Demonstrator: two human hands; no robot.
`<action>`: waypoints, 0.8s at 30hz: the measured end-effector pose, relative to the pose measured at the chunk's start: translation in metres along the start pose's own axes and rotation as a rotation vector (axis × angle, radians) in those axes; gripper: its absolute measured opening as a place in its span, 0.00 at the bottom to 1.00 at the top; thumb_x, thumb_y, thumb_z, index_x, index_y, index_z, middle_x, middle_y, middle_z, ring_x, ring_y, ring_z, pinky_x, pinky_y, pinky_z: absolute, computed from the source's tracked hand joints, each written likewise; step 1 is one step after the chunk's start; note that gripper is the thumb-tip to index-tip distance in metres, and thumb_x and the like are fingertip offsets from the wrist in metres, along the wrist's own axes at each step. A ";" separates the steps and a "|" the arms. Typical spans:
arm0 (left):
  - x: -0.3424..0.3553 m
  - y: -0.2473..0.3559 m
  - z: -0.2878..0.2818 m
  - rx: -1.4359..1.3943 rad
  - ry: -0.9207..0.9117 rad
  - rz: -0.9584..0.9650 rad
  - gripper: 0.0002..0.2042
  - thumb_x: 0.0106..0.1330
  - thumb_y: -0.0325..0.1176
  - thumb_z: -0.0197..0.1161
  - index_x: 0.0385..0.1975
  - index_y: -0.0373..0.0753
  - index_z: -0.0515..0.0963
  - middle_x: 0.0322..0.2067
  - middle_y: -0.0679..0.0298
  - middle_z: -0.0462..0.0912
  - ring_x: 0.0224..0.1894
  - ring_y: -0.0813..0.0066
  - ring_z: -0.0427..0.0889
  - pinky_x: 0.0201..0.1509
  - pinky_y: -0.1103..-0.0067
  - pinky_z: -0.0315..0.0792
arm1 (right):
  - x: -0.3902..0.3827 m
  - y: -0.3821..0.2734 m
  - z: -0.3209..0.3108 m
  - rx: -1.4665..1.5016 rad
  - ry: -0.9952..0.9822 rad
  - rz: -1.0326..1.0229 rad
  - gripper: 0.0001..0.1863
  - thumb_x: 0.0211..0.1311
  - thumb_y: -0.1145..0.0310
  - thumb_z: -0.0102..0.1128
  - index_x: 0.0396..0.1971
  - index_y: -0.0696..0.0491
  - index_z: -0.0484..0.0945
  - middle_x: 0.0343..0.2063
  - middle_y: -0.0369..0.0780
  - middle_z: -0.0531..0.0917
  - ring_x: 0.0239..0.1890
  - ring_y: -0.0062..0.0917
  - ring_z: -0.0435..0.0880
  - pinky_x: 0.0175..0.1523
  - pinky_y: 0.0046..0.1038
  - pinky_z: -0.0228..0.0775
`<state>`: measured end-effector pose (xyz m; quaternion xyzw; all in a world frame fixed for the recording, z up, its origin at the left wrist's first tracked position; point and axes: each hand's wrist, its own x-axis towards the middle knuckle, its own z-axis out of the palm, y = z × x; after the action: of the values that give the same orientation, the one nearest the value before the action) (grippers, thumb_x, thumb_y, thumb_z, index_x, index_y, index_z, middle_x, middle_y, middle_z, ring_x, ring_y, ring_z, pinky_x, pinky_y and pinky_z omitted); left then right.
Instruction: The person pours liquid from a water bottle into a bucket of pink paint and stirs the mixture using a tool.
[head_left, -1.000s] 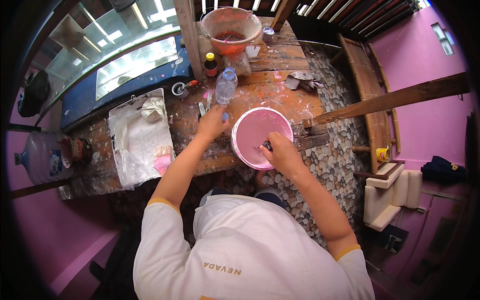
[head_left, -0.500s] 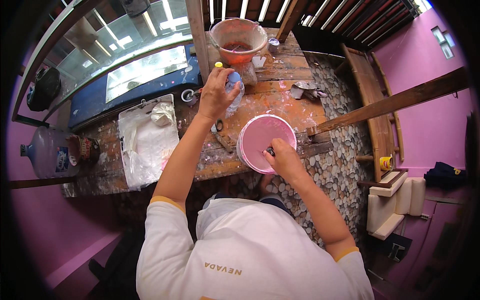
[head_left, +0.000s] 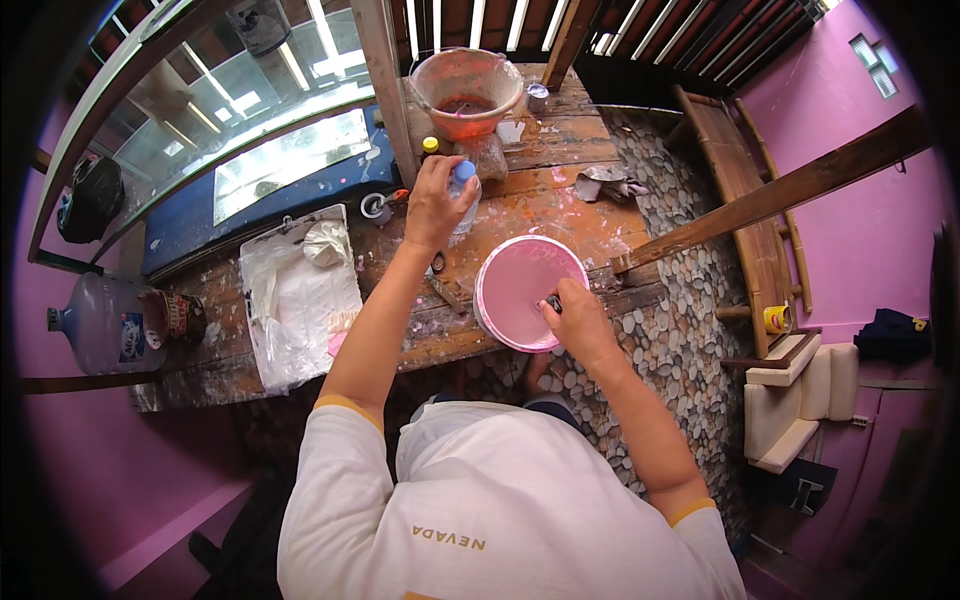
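My left hand point(head_left: 438, 208) reaches over the workbench, thumb and fingers closed around the top of a clear plastic bottle point(head_left: 465, 216) with a blue cap point(head_left: 464, 171). A yellow-capped bottle point(head_left: 430, 146) stands just beyond that hand. Closer to me, at the bench's front edge, is a round pail point(head_left: 488, 318) holding pale pink liquid point(head_left: 520, 282). My right hand point(head_left: 580, 320) is at the pail's right side, gripping a tool by its black handle point(head_left: 554, 302). The tool's lower part is hidden in the pail.
Left on the paint-spattered bench point(head_left: 400, 345) lies a plastic-covered white tray point(head_left: 300, 300). Behind are a small paint cup point(head_left: 375, 208) and a stained orange bucket point(head_left: 467, 95). Scissors point(head_left: 438, 262) and a crumpled cloth point(head_left: 608, 186) lie nearby. A wooden beam point(head_left: 760, 195) crosses at right.
My left hand's fingers have come in closer around the bottle's cap. The right hand has shifted slightly with the black handle at the pail. The whole view has moved a little.
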<state>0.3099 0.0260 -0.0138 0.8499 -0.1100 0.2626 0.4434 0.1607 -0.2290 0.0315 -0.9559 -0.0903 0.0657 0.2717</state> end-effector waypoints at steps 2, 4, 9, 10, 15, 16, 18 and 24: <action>-0.002 0.000 0.004 0.015 0.040 0.003 0.18 0.63 0.35 0.70 0.50 0.35 0.78 0.45 0.53 0.79 0.46 0.54 0.82 0.53 0.66 0.77 | 0.001 -0.002 0.008 0.047 -0.006 -0.063 0.12 0.60 0.70 0.68 0.38 0.59 0.75 0.37 0.52 0.82 0.43 0.49 0.82 0.49 0.45 0.75; -0.003 -0.005 0.010 -0.007 0.063 0.000 0.18 0.63 0.35 0.70 0.51 0.34 0.78 0.45 0.54 0.80 0.45 0.58 0.83 0.53 0.69 0.77 | 0.003 -0.004 0.013 0.094 -0.016 -0.133 0.12 0.60 0.70 0.68 0.38 0.59 0.75 0.37 0.52 0.81 0.43 0.49 0.82 0.49 0.45 0.75; -0.010 -0.007 0.020 -0.055 0.087 -0.034 0.22 0.64 0.36 0.72 0.54 0.34 0.77 0.45 0.55 0.83 0.47 0.61 0.84 0.54 0.71 0.77 | 0.016 0.003 0.011 -0.004 0.061 -0.093 0.12 0.60 0.71 0.68 0.37 0.59 0.75 0.36 0.51 0.81 0.42 0.49 0.82 0.48 0.46 0.75; -0.011 -0.003 0.022 -0.116 0.113 -0.066 0.23 0.64 0.37 0.73 0.55 0.35 0.75 0.45 0.55 0.83 0.47 0.62 0.85 0.54 0.70 0.77 | 0.015 0.006 0.008 -0.007 0.058 -0.093 0.12 0.60 0.71 0.68 0.37 0.59 0.75 0.36 0.51 0.81 0.42 0.49 0.82 0.48 0.46 0.75; -0.012 -0.006 0.031 -0.267 0.222 -0.141 0.23 0.64 0.41 0.74 0.53 0.37 0.73 0.43 0.54 0.83 0.45 0.56 0.85 0.52 0.67 0.78 | 0.007 0.009 0.007 -0.068 0.065 -0.057 0.12 0.60 0.71 0.68 0.38 0.59 0.74 0.36 0.51 0.81 0.42 0.49 0.82 0.48 0.45 0.75; -0.014 -0.012 0.031 -0.229 0.175 -0.181 0.23 0.65 0.40 0.74 0.53 0.36 0.73 0.43 0.55 0.84 0.46 0.60 0.85 0.53 0.69 0.78 | 0.005 0.007 0.010 -0.068 0.065 -0.058 0.12 0.60 0.71 0.68 0.38 0.59 0.74 0.36 0.51 0.81 0.42 0.49 0.82 0.48 0.45 0.75; -0.016 -0.016 0.032 -0.194 0.123 -0.219 0.23 0.66 0.39 0.74 0.52 0.35 0.73 0.43 0.56 0.84 0.47 0.64 0.86 0.55 0.72 0.78 | 0.002 0.000 0.016 0.019 0.053 -0.154 0.12 0.60 0.71 0.68 0.38 0.59 0.74 0.36 0.51 0.81 0.42 0.49 0.82 0.48 0.45 0.75; -0.018 -0.017 0.030 -0.100 0.199 -0.053 0.18 0.66 0.35 0.71 0.52 0.34 0.78 0.47 0.55 0.82 0.49 0.64 0.84 0.55 0.72 0.78 | 0.009 -0.004 0.017 0.078 0.027 -0.152 0.12 0.60 0.71 0.68 0.37 0.59 0.74 0.37 0.51 0.81 0.42 0.49 0.82 0.48 0.45 0.75</action>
<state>0.3123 0.0107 -0.0498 0.7989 -0.0558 0.3281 0.5010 0.1660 -0.2151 0.0183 -0.9358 -0.1563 0.0353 0.3140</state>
